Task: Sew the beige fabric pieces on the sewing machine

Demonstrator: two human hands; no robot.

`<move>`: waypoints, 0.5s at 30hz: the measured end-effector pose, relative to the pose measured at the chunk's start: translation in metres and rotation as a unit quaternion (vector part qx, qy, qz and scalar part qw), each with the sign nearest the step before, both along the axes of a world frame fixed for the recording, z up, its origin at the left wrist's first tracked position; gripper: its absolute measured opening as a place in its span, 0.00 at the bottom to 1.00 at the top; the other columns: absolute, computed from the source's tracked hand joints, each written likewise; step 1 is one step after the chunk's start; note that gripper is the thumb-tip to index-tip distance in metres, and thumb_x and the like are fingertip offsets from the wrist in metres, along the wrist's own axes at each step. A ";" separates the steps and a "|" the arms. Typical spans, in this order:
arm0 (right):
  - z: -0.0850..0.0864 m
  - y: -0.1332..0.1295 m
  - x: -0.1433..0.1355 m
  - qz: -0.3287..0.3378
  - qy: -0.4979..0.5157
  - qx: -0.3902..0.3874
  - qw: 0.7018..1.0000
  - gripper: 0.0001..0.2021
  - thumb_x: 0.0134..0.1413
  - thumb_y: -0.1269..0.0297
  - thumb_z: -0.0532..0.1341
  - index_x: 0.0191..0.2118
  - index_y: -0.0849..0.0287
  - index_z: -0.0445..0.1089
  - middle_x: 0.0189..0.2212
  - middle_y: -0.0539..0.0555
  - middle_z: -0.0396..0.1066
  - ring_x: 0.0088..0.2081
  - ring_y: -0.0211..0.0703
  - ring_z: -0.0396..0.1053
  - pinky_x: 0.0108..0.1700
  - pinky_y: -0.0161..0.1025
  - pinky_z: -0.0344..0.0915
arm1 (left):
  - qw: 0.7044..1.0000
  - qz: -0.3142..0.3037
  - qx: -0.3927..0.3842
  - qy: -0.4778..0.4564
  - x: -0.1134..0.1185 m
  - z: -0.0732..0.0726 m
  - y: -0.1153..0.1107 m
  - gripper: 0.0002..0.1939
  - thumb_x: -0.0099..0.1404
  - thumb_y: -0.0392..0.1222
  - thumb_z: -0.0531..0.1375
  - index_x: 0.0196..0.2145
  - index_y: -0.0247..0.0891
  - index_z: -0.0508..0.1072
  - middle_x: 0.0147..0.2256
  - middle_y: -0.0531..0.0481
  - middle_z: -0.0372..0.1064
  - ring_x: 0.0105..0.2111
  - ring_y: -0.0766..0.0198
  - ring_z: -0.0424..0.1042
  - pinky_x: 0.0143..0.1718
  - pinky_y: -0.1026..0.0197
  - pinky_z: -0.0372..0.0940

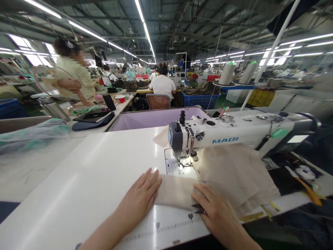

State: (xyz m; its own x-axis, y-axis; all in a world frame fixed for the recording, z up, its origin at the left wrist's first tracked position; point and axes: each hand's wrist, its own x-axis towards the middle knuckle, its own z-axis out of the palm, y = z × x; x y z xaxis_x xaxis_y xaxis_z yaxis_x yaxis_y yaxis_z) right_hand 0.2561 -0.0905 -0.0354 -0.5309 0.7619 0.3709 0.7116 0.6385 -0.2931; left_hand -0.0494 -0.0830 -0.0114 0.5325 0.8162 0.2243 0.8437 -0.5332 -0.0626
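1. A large sewing workshop, on the scale of a factory floor.
2. A sewing machine [226, 135] lettered MAQI is set in a white table [104, 166], with beige cloth [177, 194] before it.
3. Thread cones [227, 74] stand beyond.
4. A blue crate [199, 100] holds piled dark fabric [201, 89].
5. A co-worker [162, 84] sits farther off, under strip lights [87, 31] and a steel-framed roof [171, 26].
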 end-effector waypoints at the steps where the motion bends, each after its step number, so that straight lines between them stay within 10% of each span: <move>1: 0.003 0.001 -0.004 -0.001 0.003 -0.011 1.000 0.24 0.43 0.82 0.54 0.46 0.56 0.71 0.53 0.58 0.72 0.55 0.55 0.69 0.45 0.44 0.74 | 1.000 0.016 -0.019 0.015 0.003 0.008 0.010 0.21 0.73 0.37 0.51 0.60 0.43 0.69 0.65 0.46 0.61 0.63 0.46 0.61 0.62 0.40 0.61; 5: 0.012 0.009 -0.023 0.004 0.011 -0.060 0.998 0.17 0.47 0.81 0.58 0.42 0.57 0.70 0.45 0.56 0.73 0.48 0.53 0.71 0.46 0.46 0.72 | 0.991 0.084 -0.102 0.032 0.027 0.029 0.044 0.16 0.71 0.33 0.50 0.51 0.38 0.74 0.52 0.41 0.73 0.52 0.50 0.71 0.52 0.48 0.68; 10: 0.013 0.016 -0.036 0.000 0.001 -0.061 0.998 0.16 0.49 0.79 0.61 0.43 0.56 0.71 0.46 0.55 0.72 0.48 0.53 0.70 0.45 0.46 0.71 | 0.990 0.117 -0.080 0.001 0.051 0.010 0.064 0.25 0.73 0.52 0.53 0.60 0.32 0.65 0.61 0.29 0.62 0.61 0.37 0.62 0.56 0.35 0.61; 15: 0.010 0.025 -0.041 -0.020 0.030 -0.048 0.998 0.16 0.51 0.77 0.63 0.46 0.57 0.71 0.49 0.57 0.72 0.50 0.53 0.69 0.50 0.47 0.70 | 0.993 0.011 -0.104 -0.053 0.040 -0.002 0.097 0.28 0.72 0.54 0.56 0.63 0.37 0.62 0.65 0.31 0.56 0.65 0.37 0.54 0.62 0.30 0.49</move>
State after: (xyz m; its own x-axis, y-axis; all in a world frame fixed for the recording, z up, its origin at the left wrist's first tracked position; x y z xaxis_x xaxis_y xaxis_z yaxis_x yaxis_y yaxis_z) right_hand 0.2155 -0.0658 -0.0257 -0.4790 0.8156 0.3245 0.7153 0.5769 -0.3944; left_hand -0.0094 0.0140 -0.0132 0.4964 0.8619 0.1038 0.8512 -0.5067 0.1365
